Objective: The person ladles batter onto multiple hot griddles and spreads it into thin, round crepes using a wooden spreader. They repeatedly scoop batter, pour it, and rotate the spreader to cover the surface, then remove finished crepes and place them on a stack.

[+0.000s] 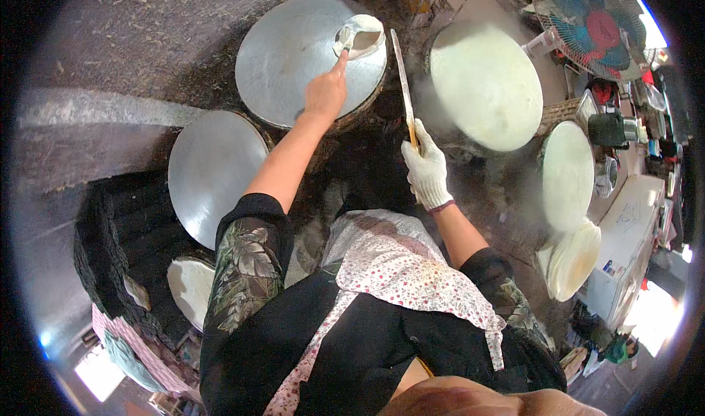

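My bare left hand is closed around the short handle of a batter spreader, whose end rests in a ring of white batter on the right part of a large round metal griddle. My right hand, in a white knitted glove, grips the handle of a long flat spatula; its blade points away from me, between this griddle and another one covered by a pale round sheet of batter. The spatula's blade is coated with pale residue.
A bare round griddle lies at the left, with a white-filled round vessel below it. At the right are another pale round sheet, a stack of pale round sheets, a white chest and an electric fan. Steam drifts there.
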The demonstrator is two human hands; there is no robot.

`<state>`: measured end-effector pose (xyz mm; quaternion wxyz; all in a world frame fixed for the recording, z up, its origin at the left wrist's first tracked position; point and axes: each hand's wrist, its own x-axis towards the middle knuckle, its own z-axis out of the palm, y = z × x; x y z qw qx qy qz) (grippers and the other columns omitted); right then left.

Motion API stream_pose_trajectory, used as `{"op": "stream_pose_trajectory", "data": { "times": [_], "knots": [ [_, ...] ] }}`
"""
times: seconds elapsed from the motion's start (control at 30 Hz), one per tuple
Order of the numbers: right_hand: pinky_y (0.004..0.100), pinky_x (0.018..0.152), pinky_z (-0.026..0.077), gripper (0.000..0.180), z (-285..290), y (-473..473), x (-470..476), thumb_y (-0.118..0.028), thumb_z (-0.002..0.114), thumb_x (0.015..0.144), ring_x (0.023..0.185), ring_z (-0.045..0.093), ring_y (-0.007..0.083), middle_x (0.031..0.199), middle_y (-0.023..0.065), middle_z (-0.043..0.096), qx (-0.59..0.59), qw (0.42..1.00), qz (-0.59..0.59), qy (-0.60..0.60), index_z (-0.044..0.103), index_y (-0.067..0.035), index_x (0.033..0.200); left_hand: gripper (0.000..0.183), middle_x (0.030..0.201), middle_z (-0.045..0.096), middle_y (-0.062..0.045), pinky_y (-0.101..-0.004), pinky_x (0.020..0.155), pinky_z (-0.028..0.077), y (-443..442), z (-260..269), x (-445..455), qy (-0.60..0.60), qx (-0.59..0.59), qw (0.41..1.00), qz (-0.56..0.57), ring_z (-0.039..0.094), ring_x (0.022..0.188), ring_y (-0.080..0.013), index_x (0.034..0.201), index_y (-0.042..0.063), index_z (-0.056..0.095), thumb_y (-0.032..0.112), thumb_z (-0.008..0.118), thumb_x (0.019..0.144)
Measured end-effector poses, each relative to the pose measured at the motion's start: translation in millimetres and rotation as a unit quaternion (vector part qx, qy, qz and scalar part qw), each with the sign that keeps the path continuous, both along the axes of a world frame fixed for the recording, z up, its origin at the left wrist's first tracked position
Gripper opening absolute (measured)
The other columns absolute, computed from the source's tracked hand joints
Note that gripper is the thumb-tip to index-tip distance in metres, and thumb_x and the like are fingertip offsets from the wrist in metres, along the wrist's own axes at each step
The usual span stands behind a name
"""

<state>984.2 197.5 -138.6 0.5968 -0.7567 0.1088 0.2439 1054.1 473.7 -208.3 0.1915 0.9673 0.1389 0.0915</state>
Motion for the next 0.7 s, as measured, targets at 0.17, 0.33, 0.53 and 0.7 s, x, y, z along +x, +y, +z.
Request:
{"op": "stream_pose_trajectory", "data": {
  "times": [0.17, 0.33, 0.53, 0.7],
  "knots": [
    [0.0381, 0.086, 0.058, 0.06, -42, 33, -14, -0.029, 0.067, 0.104, 0.098, 0.077, 0.033, 0.125, 0.0214, 0.074, -0.162, 0.972, 0.036, -0.168, 0.047, -0.018, 0.16, 0.058, 0.086, 0.074, -0.021, -0.0501, 0.069, 0.058, 38, 9, 17, 0.003, 0.016, 1.0, -0.006, 0.073, 0.076, -0.0384, 0.163, 0.029, 0.045, 0.023, 0.052, 0.106],
    [0.0521, 0.082, 0.058, 0.059, -63, 113, 5, -0.038, 0.057, 0.106, 0.092, 0.072, 0.0488, 0.107, 0.0269, 0.074, -0.211, 0.948, 0.079, -0.226, 0.04, -0.027, 0.161, 0.058, 0.078, 0.068, -0.016, -0.0438, 0.064, 0.056, 84, 16, 28, -0.243, -0.056, 0.961, 0.118, 0.069, 0.069, -0.0313, 0.165, 0.02, 0.04, 0.015, 0.049, 0.108],
    [0.051, 0.083, 0.058, 0.044, -35, 137, 58, -0.038, 0.053, 0.108, 0.093, 0.073, 0.0449, 0.109, 0.0232, 0.075, -0.205, 0.942, 0.091, -0.248, 0.055, -0.027, 0.15, 0.054, 0.068, 0.053, 0.0, -0.0272, 0.044, 0.043, 102, 139, -34, -0.278, -0.461, 0.83, 0.149, 0.047, 0.05, -0.0069, 0.168, 0.012, 0.032, 0.017, 0.041, 0.115],
    [0.0474, 0.082, 0.06, 0.056, -74, 118, 34, -0.041, 0.053, 0.108, 0.085, 0.076, 0.041, 0.111, 0.021, 0.077, -0.274, 0.901, 0.119, -0.314, 0.041, -0.03, 0.162, 0.053, 0.064, 0.047, 0.003, -0.0237, 0.041, 0.041, 61, 90, -130, -0.148, -0.494, 0.844, 0.151, 0.043, 0.046, -0.0055, 0.168, 0.018, 0.033, 0.02, 0.042, 0.116]
  ]
}}
